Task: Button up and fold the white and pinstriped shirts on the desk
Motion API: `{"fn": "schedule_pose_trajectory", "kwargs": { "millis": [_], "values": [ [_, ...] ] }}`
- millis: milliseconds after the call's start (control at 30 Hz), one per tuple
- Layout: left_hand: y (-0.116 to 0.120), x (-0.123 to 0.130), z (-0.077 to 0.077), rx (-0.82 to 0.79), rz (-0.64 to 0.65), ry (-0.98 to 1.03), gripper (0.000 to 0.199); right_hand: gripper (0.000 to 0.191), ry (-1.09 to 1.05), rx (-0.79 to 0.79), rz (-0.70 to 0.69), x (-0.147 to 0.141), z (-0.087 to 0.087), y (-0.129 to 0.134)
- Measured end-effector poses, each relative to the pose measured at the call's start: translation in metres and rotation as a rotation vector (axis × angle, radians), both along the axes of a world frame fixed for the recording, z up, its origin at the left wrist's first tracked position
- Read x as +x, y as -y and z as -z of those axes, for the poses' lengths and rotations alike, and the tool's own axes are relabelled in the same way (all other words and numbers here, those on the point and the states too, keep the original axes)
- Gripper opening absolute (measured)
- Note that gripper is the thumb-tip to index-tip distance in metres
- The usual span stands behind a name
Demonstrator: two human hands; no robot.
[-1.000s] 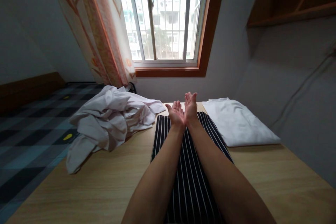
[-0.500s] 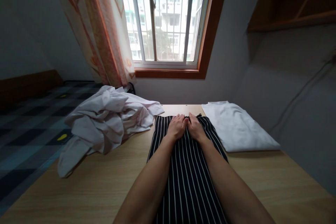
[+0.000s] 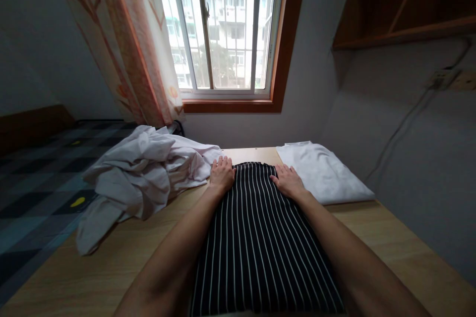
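A black cloth with thin white stripes point(image 3: 256, 237) lies flat on the wooden table point(image 3: 111, 267), running away from me. My left hand point(image 3: 222, 174) rests palm down on its far left corner, fingers spread. My right hand point(image 3: 288, 181) presses flat on its far right corner, close to a folded white garment point(image 3: 323, 173). Neither hand grips anything.
A crumpled heap of white clothes point(image 3: 145, 173) lies on the table's left side, hanging over the edge. Beyond it is a bed with a dark checked cover point(image 3: 40, 168). A window with a patterned curtain point(image 3: 122, 44) faces me, and a wooden shelf point(image 3: 405, 10) hangs at the upper right.
My hands were raised with palms together, then came down on the cloth's far middle and slid apart to its corners. The striped cloth now looks wider.
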State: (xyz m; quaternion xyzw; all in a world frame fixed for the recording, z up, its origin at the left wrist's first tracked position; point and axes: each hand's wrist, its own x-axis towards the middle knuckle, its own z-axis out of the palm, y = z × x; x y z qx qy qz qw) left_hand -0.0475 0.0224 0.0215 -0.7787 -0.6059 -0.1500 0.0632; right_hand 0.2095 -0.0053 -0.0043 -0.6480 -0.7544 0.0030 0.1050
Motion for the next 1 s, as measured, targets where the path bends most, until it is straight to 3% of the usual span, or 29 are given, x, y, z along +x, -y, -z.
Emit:
{"fn": "schedule_pose_trajectory", "kwargs": {
  "millis": [100, 200, 333, 400, 600, 833, 933, 1000],
  "values": [
    [0.022, 0.0, -0.018, 0.013, 0.089, 0.058, 0.055, 0.062, -0.024, 0.108, -0.028, -0.001, -0.016, 0.008],
    [0.072, 0.007, -0.028, -0.023, 0.27, 0.147, 0.058, 0.064, -0.126, 0.192, -0.128, -0.018, -0.027, 0.024],
    [0.147, 0.01, -0.021, -0.284, 0.508, 0.024, 0.088, 0.061, -0.185, 0.076, -0.43, -0.049, -0.016, 0.049],
    [0.169, 0.006, -0.017, -0.401, 0.518, -0.027, 0.096, 0.063, -0.161, 0.009, -0.446, -0.057, -0.005, 0.057],
    [0.179, -0.018, -0.017, -0.483, 0.494, -0.05, 0.1, 0.078, -0.116, -0.012, -0.337, -0.033, 0.009, 0.053],
    [0.184, -0.046, -0.011, -0.515, 0.383, 0.041, 0.094, 0.075, -0.134, -0.003, -0.214, 0.004, 0.012, 0.057],
    [0.181, -0.057, -0.011, -0.527, 0.236, 0.275, 0.083, 0.073, -0.27, 0.002, -0.149, 0.009, 0.013, 0.071],
    [0.179, -0.062, -0.014, -0.525, 0.113, 0.593, 0.073, 0.069, -0.458, 0.022, -0.074, 0.012, 0.012, 0.087]
  ]
}}
